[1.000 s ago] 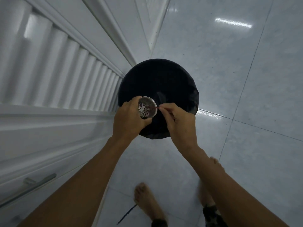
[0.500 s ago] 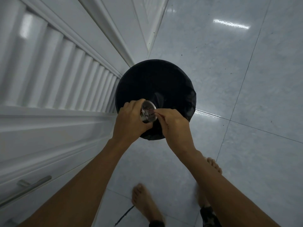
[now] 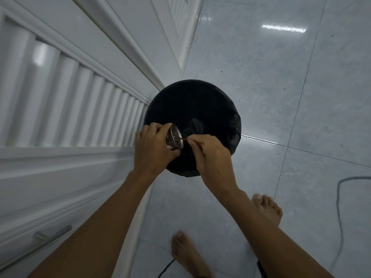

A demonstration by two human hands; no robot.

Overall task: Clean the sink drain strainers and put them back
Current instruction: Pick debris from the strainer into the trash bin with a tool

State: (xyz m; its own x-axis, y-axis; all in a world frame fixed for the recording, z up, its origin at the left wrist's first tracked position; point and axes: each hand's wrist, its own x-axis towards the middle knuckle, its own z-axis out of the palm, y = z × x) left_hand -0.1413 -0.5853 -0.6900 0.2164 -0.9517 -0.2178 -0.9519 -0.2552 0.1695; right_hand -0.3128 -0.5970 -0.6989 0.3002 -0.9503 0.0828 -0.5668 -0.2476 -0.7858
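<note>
My left hand (image 3: 153,149) grips a small round metal sink strainer (image 3: 175,139) with holes in its base, turned on its side with the base facing right. My right hand (image 3: 208,152) pinches a thin reddish stick (image 3: 183,139) whose tip touches the strainer's perforated base. Both hands are held over the near rim of a round bin lined with a black bag (image 3: 193,109) that stands on the floor. What is inside the strainer is hidden from view.
White cabinet fronts (image 3: 60,109) with a metal handle (image 3: 50,236) run along the left, touching the bin. Glossy pale floor tiles (image 3: 281,97) spread to the right. My bare feet (image 3: 188,255) stand below. A dark cable (image 3: 339,209) lies at the right.
The strainer has been turned from showing its open, dirty inside to showing its perforated base. My right hand drew close, then eased back with the stick on the base.
</note>
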